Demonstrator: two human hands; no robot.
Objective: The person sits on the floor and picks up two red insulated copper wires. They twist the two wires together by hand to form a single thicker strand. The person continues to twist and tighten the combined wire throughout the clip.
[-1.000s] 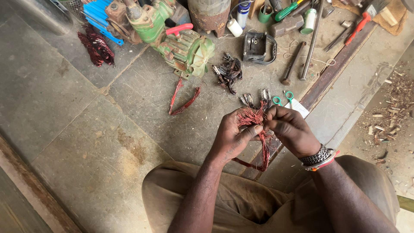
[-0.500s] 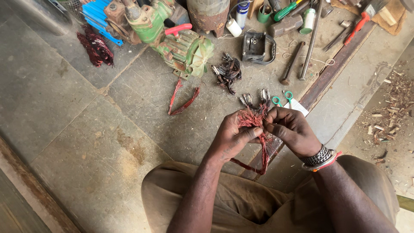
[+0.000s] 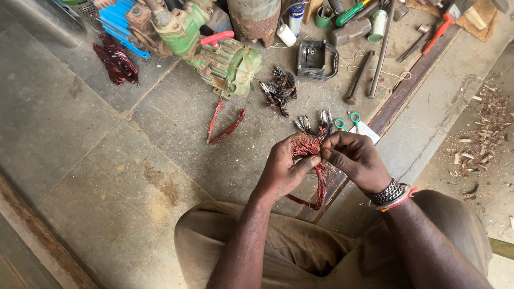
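Both hands hold a bundle of reddish copper winding wire point(image 3: 313, 160) above my knees. My left hand point(image 3: 284, 168) grips the coil's upper part with thumb and fingers closed on the strands. My right hand point(image 3: 356, 160), with bracelets at the wrist, pinches the same bundle from the right. A loop of the wire hangs down below the hands. Just beyond the hands lie green-handled scissors point(image 3: 347, 122) and small wire bunches point(image 3: 313, 122) on the floor.
A green electric motor pump point(image 3: 217, 51) lies at the top centre on the concrete floor. Near it are a loose red wire loop point(image 3: 222, 126), dark wire scraps point(image 3: 279, 91), a dark red coil point(image 3: 115, 61), a black box point(image 3: 311, 56), a rusty cylinder point(image 3: 254, 16), metal rods and screwdrivers point(image 3: 375, 48).
The hands stay together on the wire bundle, with small finger shifts working the strands. Nothing else on the floor has moved.
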